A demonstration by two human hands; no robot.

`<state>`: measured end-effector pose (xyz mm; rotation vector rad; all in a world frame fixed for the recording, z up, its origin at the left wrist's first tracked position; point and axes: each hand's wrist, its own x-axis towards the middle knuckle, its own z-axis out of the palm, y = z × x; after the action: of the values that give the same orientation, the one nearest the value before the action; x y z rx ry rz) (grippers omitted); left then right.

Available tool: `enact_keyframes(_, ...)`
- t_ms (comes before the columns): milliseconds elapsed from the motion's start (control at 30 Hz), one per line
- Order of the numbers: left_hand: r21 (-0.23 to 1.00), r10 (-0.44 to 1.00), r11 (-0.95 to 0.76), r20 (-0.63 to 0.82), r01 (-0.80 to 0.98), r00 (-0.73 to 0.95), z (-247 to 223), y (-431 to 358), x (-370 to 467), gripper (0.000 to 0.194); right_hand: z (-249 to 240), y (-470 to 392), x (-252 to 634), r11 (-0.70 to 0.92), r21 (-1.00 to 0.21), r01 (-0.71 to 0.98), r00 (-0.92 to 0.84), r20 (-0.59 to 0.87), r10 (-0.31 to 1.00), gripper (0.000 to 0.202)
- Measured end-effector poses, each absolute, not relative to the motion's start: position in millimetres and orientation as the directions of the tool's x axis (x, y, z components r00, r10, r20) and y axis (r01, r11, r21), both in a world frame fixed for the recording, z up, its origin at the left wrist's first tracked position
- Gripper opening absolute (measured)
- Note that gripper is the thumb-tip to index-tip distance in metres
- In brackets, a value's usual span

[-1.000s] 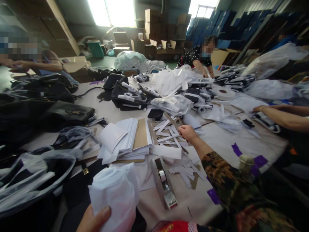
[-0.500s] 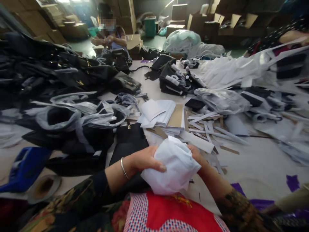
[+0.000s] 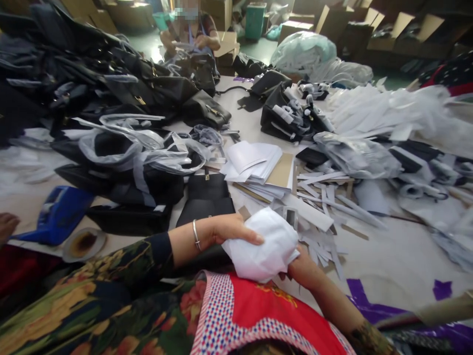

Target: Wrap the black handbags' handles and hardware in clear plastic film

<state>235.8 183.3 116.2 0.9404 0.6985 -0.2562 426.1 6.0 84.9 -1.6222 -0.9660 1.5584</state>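
Note:
Between my two hands is a crumpled wad of white tissue paper point(image 3: 264, 246), held low in front of the red apron point(image 3: 258, 301). My left hand point(image 3: 236, 230) grips its left side, thumb laid across the top. At the lower right edge, my right hand point(image 3: 295, 266) grasps the wad, and most of those fingers are hidden behind the paper. Just beyond lie a stack of white sheets point(image 3: 251, 162) and a black bag piece point(image 3: 207, 195).
A heap of black bags point(image 3: 140, 88) fills the left. A blue tape dispenser point(image 3: 61, 214) and a tape roll point(image 3: 84, 244) lie nearby. Paper strips point(image 3: 328, 202) are scattered rightward. Purple plastic point(image 3: 373, 303) lies at lower right. Another person point(image 3: 192, 37) sits across the table.
The paper wad has become more compact and rounded. My right hand has shifted from its upper right side down to its lower right edge. The camera view has turned slightly left and downward.

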Motion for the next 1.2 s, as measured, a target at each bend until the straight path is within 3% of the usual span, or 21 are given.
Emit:
enact_keyframes(100, 0.638, 0.108, 0.629, -0.637, 0.443, 0.763, 112.2, 189.6, 231.9, 0.035, 87.5, -12.6, 414.3, -0.516, -0.856, 0.018, -0.02, -0.516, 0.856, 0.03)
enact_keyframes(267, 0.603, 0.125, 0.683, -0.652, 0.412, 0.747, 105.6, 201.7, 227.9, 0.036, 88.3, -35.5, 406.6, -0.374, -0.924, 0.075, 0.304, -0.336, 0.892, 0.041)
enact_keyframes(367, 0.572, 0.115, 0.708, -0.672, 0.415, 0.732, 101.5, 201.9, 227.5, 0.038, 87.7, -37.8, 405.4, -0.313, -0.935, 0.167, 0.38, -0.232, 0.895, 0.035)
enact_keyframes(533, 0.538, 0.124, 0.769, -0.655, 0.345, 0.745, 91.5, 195.5, 221.4, 0.041, 94.1, -28.2, 408.1, -0.092, -0.931, 0.353, 0.353, 0.041, 0.935, 0.031)
enact_keyframes(633, 0.526, 0.126, 0.786, -0.651, 0.325, 0.749, 86.0, 194.4, 216.5, 0.041, 104.9, -20.9, 414.6, 0.067, -0.836, 0.544, 0.253, 0.239, 0.937, 0.02)
enact_keyframes(767, 0.497, 0.094, 0.788, -0.679, 0.362, 0.728, 82.0, 193.9, 216.3, 0.046, 121.6, -12.6, 422.9, 0.289, -0.721, 0.63, 0.073, 0.425, 0.902, 0.019)
enact_keyframes(1000, 0.494, 0.058, 0.756, -0.703, 0.428, 0.709, 75.8, 186.9, 223.5, 0.053, 130.8, -4.1, 424.4, 0.308, -0.699, 0.646, -0.012, 0.395, 0.919, 0.012)
enact_keyframes(1200, 0.582, 0.039, 0.646, -0.672, 0.494, 0.74, 86.9, 184.2, 233.1, 0.053, 138.0, 4.8, 426.6, 0.362, -0.643, 0.675, -0.124, 0.386, 0.914, 0.016)
